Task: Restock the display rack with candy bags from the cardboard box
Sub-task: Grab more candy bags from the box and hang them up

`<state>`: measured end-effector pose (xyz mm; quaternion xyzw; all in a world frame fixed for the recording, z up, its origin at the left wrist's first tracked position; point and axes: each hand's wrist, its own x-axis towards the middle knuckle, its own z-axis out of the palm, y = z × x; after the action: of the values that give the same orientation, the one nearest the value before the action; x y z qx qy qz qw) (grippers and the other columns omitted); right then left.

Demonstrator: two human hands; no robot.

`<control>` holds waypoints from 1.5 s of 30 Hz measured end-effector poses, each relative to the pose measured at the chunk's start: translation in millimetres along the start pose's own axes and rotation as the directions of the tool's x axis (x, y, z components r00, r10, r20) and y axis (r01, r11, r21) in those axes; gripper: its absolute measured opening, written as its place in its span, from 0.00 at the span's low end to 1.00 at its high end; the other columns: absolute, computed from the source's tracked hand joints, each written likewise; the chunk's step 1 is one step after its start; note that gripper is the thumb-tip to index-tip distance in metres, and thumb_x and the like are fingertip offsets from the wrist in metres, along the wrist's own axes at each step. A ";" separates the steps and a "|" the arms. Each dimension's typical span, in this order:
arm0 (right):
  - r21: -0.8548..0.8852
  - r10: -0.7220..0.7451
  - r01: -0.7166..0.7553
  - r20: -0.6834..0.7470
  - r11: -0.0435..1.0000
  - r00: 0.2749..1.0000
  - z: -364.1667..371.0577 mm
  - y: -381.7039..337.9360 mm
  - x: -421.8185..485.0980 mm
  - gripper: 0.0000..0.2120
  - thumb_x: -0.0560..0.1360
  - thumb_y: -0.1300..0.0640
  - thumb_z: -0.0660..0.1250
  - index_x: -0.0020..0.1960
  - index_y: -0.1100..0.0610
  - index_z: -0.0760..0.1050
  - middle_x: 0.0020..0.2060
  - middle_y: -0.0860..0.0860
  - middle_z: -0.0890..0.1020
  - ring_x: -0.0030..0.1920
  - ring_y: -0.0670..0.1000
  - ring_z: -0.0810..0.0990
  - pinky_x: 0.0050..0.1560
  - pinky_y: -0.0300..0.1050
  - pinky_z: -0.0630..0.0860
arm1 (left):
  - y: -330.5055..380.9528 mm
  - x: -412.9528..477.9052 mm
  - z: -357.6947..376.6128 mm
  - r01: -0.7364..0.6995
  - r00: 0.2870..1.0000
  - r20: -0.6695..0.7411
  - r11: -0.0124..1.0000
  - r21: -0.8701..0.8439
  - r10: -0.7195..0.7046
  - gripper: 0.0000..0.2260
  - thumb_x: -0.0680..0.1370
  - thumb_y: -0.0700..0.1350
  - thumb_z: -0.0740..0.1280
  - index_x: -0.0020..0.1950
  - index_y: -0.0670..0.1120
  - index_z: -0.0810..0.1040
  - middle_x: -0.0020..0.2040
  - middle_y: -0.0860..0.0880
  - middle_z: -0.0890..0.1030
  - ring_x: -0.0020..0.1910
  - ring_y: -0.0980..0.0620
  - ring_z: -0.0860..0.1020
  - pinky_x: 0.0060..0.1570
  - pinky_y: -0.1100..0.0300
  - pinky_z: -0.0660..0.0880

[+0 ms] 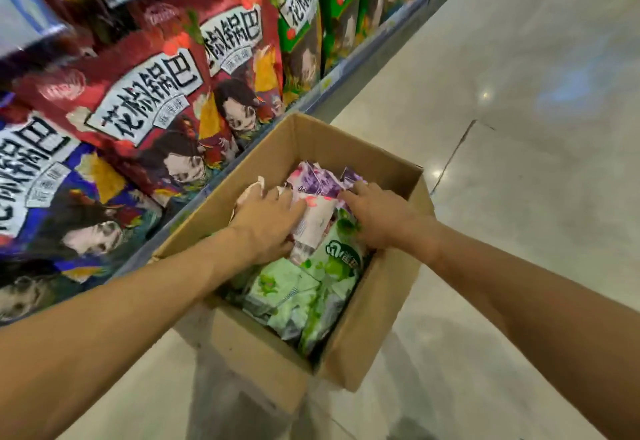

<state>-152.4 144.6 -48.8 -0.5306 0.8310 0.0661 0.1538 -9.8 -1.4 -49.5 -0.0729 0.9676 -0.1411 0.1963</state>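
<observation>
Logging pale glossy floor tiles (519, 197) right of the open cardboard box (259, 353); display rack (346, 67) of red snack bags (156, 100) left of it. Noting pink-and-white bag (311, 225) mid-box, long axis pointing at the box's far wall. Counting inside: one pink-and-white, at least two purple bags (318, 180) far end, at least three green bags (304, 287) near end. Seeing left hand (266, 221) palm down, gripping the pink-and-white bag; right hand (377, 218) fingers bending down among bags by the box's right wall, grip unclear.

A shop aisle: shelf (349, 67) with rows of red, blue and green snack bags (149, 100), glossy tiled floor (519, 134) alongside.
</observation>
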 end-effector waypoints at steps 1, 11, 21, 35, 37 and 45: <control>0.000 -0.020 0.020 -0.004 1.000 1.000 0.0 0.6 -0.6 0.33 0.74 0.49 0.69 0.75 0.54 0.61 0.68 0.56 0.69 0.67 0.58 0.69 0.62 0.50 0.72 | 0.8 2.1 4.0 -0.010 1.000 0.006 1.000 0.000 0.010 0.33 0.77 0.58 0.64 0.76 0.47 0.54 0.72 0.41 0.64 0.68 0.41 0.68 0.68 0.41 0.60; -0.025 -0.105 0.107 0.065 0.994 0.992 5.8 -9.0 2.8 0.30 0.73 0.59 0.68 0.74 0.52 0.64 0.65 0.53 0.71 0.65 0.56 0.71 0.61 0.54 0.75 | 2.7 9.7 14.4 0.004 1.000 0.024 1.000 0.018 -0.004 0.42 0.77 0.43 0.67 0.80 0.45 0.41 0.80 0.41 0.55 0.75 0.42 0.63 0.76 0.41 0.46; -0.142 -0.193 0.215 0.154 0.966 0.969 8.8 -17.0 8.7 0.31 0.74 0.61 0.67 0.75 0.50 0.64 0.72 0.52 0.69 0.70 0.56 0.66 0.72 0.56 0.62 | -30.5 -3.5 -4.7 0.103 0.900 -0.224 0.682 -0.725 -0.374 0.13 0.80 0.36 0.59 0.61 0.46 0.76 0.43 0.46 0.82 0.38 0.46 0.78 0.34 0.53 0.68; 0.048 -0.081 0.082 -0.016 0.995 0.997 -3.4 -5.6 12.6 0.06 0.74 0.63 0.66 0.48 0.54 0.77 0.48 0.52 0.80 0.49 0.55 0.79 0.45 0.48 0.76 | -59.6 -23.5 -17.5 0.056 0.791 -0.197 0.388 -0.920 -0.580 0.08 0.84 0.48 0.57 0.58 0.48 0.73 0.41 0.40 0.78 0.38 0.43 0.75 0.40 0.48 0.71; 0.174 -0.032 0.047 -0.092 0.984 0.995 -12.7 3.0 9.2 0.01 0.76 0.58 0.69 0.46 0.53 0.77 0.44 0.50 0.81 0.44 0.52 0.79 0.43 0.48 0.78 | -64.1 -25.7 -15.7 0.060 0.764 -0.190 0.360 -0.931 -0.617 0.11 0.84 0.49 0.56 0.63 0.48 0.71 0.47 0.35 0.79 0.42 0.43 0.76 0.46 0.43 0.74; 0.708 0.265 -0.102 -0.124 0.699 0.956 -21.7 3.4 6.3 0.06 0.77 0.58 0.69 0.45 0.59 0.72 0.41 0.49 0.80 0.42 0.48 0.80 0.31 0.43 0.79 | -69.3 -30.1 -11.5 0.124 0.712 -0.103 0.267 -0.956 -0.695 0.14 0.85 0.49 0.55 0.65 0.43 0.70 0.57 0.41 0.78 0.55 0.41 0.76 0.56 0.44 0.74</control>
<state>-161.9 134.7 -30.6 -0.3518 0.8553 -0.2930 0.2426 19.0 -58.4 -7.6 -0.3872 0.8348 0.3441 -0.1863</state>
